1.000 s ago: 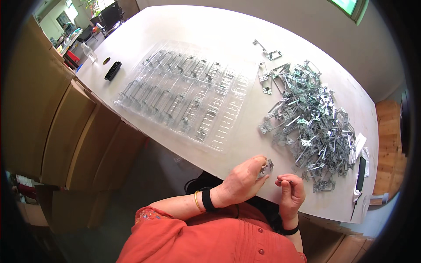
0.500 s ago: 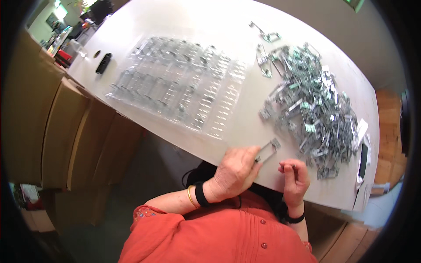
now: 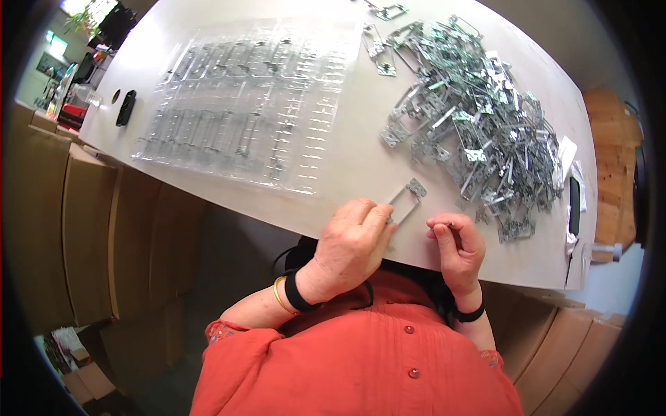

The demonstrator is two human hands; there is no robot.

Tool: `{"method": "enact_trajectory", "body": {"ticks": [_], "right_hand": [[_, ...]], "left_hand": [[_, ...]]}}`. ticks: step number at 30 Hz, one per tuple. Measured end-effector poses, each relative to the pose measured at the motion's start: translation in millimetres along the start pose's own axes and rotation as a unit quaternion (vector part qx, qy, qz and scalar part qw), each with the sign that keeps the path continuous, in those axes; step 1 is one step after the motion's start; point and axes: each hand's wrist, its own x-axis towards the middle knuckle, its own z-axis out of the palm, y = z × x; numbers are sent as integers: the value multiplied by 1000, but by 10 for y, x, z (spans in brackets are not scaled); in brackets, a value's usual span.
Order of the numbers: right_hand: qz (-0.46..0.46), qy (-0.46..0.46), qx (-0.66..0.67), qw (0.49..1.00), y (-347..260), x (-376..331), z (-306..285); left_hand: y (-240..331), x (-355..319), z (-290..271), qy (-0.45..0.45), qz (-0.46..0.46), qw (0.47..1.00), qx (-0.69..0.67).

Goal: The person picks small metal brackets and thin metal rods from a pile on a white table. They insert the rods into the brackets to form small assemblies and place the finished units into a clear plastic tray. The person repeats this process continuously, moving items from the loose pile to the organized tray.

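My left hand [image 3: 352,239] pinches one end of a thin metal frame bracket [image 3: 416,188], a narrow rectangle with a flat plate at its far end. The bracket is tilted up and to the right, over the table's near edge. Close by on the right, my right hand [image 3: 459,253] is closed, thumb against fingers, with the tip of something small and dark showing between them. Its kind cannot be made out. Beyond both hands lies a big tangled heap of similar metal brackets [image 3: 472,114].
Left of the heap, a clear plastic tray [image 3: 322,128] holds rows of metal parts. A black oblong object [image 3: 126,109] lies at the left of the white table [image 3: 357,163]. Another dark bar [image 3: 574,206] and white scraps lie at the right edge. Cardboard boxes [image 3: 90,236] stand to the left.
The view has shifted, so the table things sit higher and further left. Both hands keep their grips, and the bracket stays in my left hand.
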Motion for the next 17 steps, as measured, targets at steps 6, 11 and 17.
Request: {"method": "enact_trajectory", "body": {"ticks": [6, 11, 17], "right_hand": [[16, -3, 7, 1000, 20, -39, -15], [24, -15, 10, 1000, 28, -28, -36], [43, -15, 15, 999, 75, -36, -65]], "left_hand": [[-1, 28, 23, -9, -15, 999, -28], [78, 98, -168, 21, 1, 998, -61], [234, 192, -825, 102, -33, 994, -16]]}}
